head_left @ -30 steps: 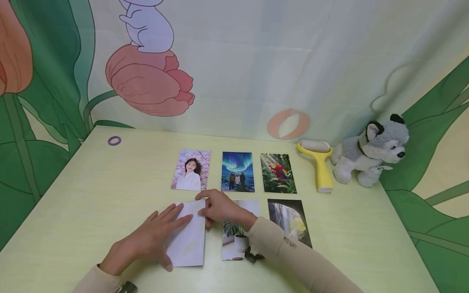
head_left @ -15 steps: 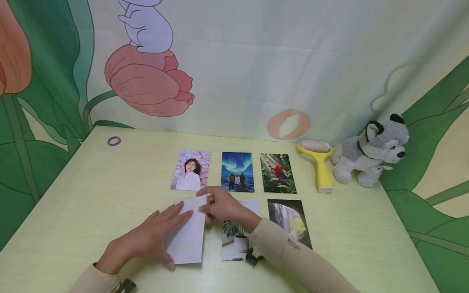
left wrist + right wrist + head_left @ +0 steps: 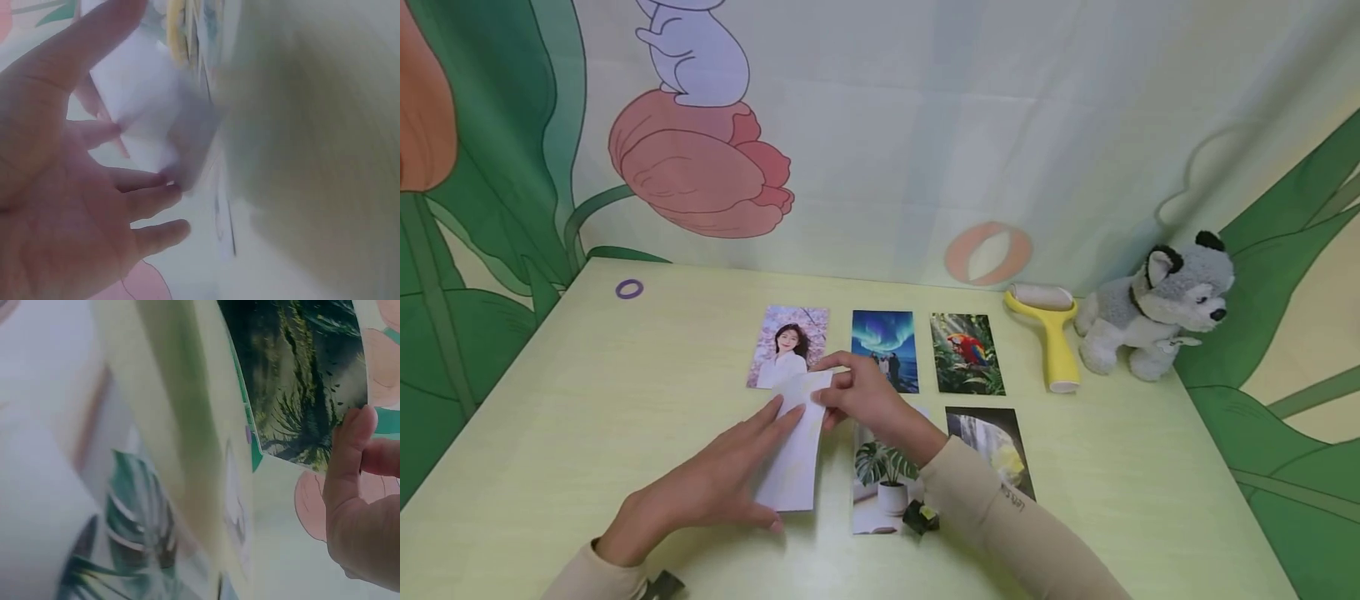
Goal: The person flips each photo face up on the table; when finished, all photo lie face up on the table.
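A photo card (image 3: 797, 467) is lifted off the table, its white back with faint yellowish marks facing up. In the right wrist view its printed front (image 3: 300, 381) shows a dark green plant-like scene. My right hand (image 3: 868, 400) pinches the card's upper right corner between thumb and fingers. Across the white back lie the nearly straight fingers of my left hand (image 3: 715, 467), with the thumb near the lower edge. The left wrist view shows the left fingertips touching the card (image 3: 144, 94).
Face-up photos lie around: a portrait (image 3: 787, 346), an aurora (image 3: 882, 333), a parrot (image 3: 966, 354), a potted plant (image 3: 891, 496) and a waterfall (image 3: 981, 437). A yellow-handled roller (image 3: 1060, 350) and plush dog (image 3: 1150, 308) stand right; a purple ring (image 3: 629, 289) lies far left.
Both hands have raised the card from the table and moved it slightly up and right in the head view. Its top now overlaps the portrait's lower edge.
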Available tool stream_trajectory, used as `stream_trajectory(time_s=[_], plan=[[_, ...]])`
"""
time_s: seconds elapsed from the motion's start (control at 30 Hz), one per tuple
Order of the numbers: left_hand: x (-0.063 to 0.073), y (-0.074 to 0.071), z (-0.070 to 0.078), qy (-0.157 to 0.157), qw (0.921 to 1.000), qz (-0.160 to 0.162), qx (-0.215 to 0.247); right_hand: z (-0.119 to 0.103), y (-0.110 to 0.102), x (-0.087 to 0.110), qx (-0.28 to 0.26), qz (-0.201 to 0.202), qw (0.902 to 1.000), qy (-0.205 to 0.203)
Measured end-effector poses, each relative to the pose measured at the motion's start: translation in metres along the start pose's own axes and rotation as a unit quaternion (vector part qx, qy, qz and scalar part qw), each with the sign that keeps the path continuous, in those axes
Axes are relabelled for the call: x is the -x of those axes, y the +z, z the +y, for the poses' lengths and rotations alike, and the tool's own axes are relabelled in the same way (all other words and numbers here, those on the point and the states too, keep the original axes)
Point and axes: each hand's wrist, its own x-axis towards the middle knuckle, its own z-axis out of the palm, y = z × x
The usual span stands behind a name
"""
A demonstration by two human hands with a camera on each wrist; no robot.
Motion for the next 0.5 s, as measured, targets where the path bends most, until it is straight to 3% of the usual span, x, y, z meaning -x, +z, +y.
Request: stream_trajectory(time_s=[0.23,0.5], plan=[[-0.005,0.003,0.013,0.025,0.9978,0.059,-0.013,-0.012,-0.007,-0.001,-0.078,0.041,0.9960,-0.008],[-0.011,0.005,0.018,0.088,0.9837,0.151,-0.043,-0.022,-0.013,0.001,-0.115,0.052,0.9916,-0.026]])
